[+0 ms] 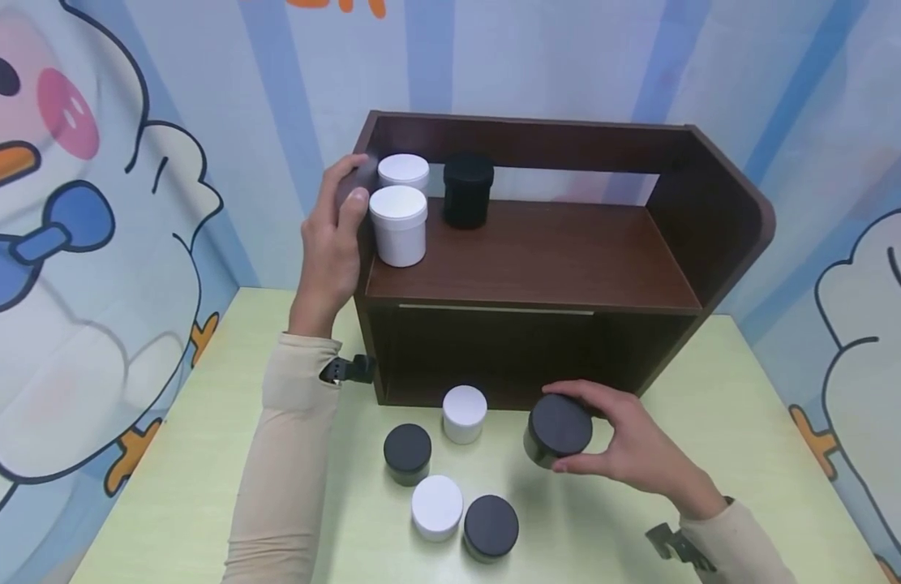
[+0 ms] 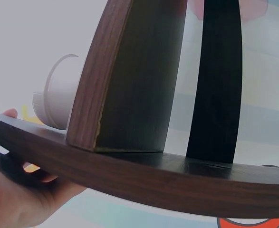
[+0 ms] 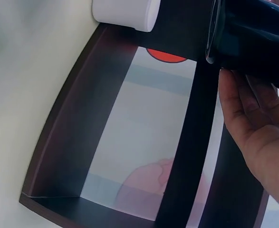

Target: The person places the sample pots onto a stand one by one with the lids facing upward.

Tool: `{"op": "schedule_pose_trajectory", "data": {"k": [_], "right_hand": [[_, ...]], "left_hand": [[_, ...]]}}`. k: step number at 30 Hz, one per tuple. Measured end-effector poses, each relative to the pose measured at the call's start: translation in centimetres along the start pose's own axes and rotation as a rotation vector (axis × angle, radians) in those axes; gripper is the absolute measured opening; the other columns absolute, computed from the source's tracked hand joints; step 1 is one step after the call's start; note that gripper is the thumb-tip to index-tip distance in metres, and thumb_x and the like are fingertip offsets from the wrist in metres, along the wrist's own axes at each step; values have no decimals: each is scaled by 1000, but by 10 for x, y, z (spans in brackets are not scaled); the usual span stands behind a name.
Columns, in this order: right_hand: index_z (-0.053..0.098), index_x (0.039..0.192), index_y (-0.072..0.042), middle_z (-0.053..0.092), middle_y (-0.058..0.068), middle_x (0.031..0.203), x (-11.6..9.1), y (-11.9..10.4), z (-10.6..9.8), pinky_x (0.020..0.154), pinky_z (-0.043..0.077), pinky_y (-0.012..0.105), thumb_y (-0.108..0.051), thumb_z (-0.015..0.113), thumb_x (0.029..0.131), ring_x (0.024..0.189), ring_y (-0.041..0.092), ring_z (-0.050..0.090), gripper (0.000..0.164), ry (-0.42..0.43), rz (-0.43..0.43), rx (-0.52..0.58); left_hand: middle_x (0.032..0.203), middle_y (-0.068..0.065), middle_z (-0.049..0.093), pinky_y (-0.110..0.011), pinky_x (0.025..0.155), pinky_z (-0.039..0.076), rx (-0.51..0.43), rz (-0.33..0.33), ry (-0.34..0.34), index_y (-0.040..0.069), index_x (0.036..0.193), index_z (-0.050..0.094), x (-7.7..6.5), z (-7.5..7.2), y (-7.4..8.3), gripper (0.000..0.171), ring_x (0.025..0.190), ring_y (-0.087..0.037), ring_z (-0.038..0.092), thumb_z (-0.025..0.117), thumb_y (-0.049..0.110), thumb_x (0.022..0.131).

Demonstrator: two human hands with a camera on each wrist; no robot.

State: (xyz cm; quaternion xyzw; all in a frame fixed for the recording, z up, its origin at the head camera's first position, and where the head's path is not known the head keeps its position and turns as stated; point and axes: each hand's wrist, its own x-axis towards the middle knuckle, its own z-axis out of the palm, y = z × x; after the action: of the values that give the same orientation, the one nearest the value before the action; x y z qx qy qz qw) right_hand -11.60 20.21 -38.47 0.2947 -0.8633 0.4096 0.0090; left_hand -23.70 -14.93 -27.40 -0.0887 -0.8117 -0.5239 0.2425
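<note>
Here, black jar (image 1: 558, 431) between fingers (image 1: 585, 392)

A creased pale blue backdrop (image 1: 559, 65) with broad darker blue stripes (image 1: 430, 73) rose behind a pale yellow-green table (image 1: 195, 454). A large white cartoon bird (image 1: 92, 349) with a pink cheek (image 1: 66, 113) and blue bow tie (image 1: 41, 237) filled its left side; a white, orange-footed cartoon figure (image 1: 873, 357) showed at right. Soft light fell across the tabletop.

Black lidded jar (image 1: 558, 430), lid up, held in my right hand (image 1: 628, 442), lower right of center; dark-brown two-tier shelf (image 1: 574, 255) stands upright, center frame, left edge gripped by my left hand (image 1: 332, 247).
</note>
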Motion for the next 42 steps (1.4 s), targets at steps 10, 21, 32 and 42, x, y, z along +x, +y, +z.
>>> {"op": "schedule_pose_trajectory", "data": {"k": [10, 21, 32, 42], "right_hand": [[61, 132, -21, 69, -3, 120, 12, -14, -13, 87, 56, 22, -26, 93, 67, 103, 3, 65, 72, -13, -63, -7], [59, 134, -22, 68, -6, 123, 33, -32, -27, 85, 56, 23, -23, 94, 66, 104, 3, 64, 76, 1, -132, -53], [59, 136, -18, 68, -5, 121, 57, -51, -44, 86, 53, 25, -23, 94, 67, 102, 5, 63, 78, -10, -218, -163], [58, 136, -15, 68, -1, 123, 71, -66, -48, 86, 54, 28, -21, 93, 67, 103, 8, 62, 77, -30, -230, -152]], "left_hand": [[156, 1, 45, -54, 113, 38, 3, 2, -3, 38, 144, 45, 0, 0, 1, 50, 135, -23, 49, 38, 52, 97], [158, 2, 42, -56, 114, 36, 8, -4, -11, 39, 145, 44, -1, 0, -1, 50, 138, -24, 46, 37, 51, 98], [157, 2, 44, -55, 114, 37, 4, 2, -9, 39, 145, 45, 0, -1, 0, 49, 138, -23, 47, 38, 52, 98], [157, 3, 44, -53, 116, 36, 10, 5, -8, 38, 145, 45, 1, 0, -2, 49, 139, -22, 47, 38, 51, 98]]}}
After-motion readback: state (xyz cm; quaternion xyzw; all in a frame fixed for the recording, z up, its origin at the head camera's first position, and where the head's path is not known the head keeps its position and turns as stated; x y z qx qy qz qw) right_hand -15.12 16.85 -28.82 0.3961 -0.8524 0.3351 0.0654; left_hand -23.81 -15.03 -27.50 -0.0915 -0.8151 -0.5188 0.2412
